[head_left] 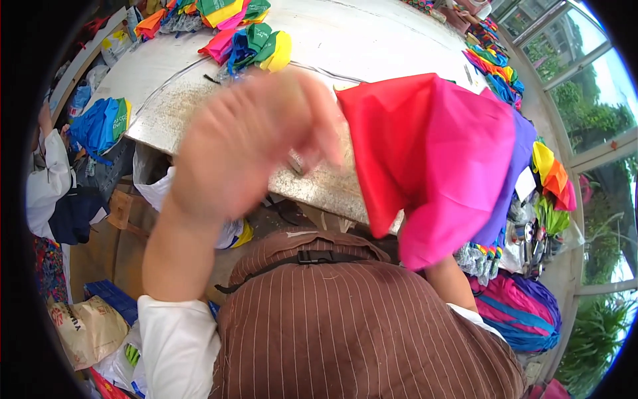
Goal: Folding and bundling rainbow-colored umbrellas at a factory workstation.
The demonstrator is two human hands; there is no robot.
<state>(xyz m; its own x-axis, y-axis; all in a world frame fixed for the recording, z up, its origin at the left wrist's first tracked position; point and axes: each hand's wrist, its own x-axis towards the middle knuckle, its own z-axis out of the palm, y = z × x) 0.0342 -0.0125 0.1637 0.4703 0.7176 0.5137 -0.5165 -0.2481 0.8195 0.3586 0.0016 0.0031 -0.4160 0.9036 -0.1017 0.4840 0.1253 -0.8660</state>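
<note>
A panelled cloth (458, 159) in red, pink and purple, which looks like an umbrella canopy, hangs over the right side of the table edge. My right forearm (452, 282) goes up beneath it, and the cloth hides my right hand and its fingers. My left hand (259, 126) is raised over the near edge of the white table (359, 40), left of the cloth and apart from it. Its fingers look bent but are smeared by motion. A small greyish shape shows by the fingertips; I cannot make out what it is.
Folded multi-coloured cloth bundles (256, 48) lie on the table, with a blue bundle (100, 126) at its left edge. More colourful bundles (495, 66) line the right side by the windows (571, 80). Bags (90, 329) stand at lower left. Another person's white sleeve (50, 179) shows at far left.
</note>
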